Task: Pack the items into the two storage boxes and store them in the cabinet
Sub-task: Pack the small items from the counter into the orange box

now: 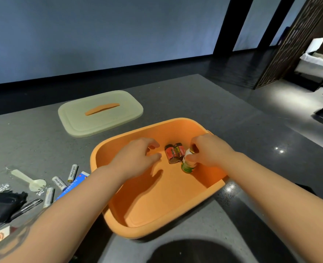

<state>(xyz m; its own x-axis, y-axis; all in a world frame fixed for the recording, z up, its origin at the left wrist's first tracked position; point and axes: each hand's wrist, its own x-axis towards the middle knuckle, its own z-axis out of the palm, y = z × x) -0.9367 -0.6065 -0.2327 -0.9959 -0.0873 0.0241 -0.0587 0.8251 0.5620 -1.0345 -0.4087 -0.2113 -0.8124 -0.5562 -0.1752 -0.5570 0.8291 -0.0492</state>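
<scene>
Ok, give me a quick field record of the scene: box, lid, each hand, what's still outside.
box: orange box, open, two red batteries inside
lid: grey-green lid, flat on the counter behind the box
right hand: right hand grips a green-white battery inside the box
left hand: left hand over the box, holding nothing
outside: white batteries, plastic spoon, left of the box

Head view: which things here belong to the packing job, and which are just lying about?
Job:
orange storage box
grey-green lid
red batteries
green-white battery, held by right hand
left hand
white batteries
wrapped spoon

Lying about:
black object
</scene>
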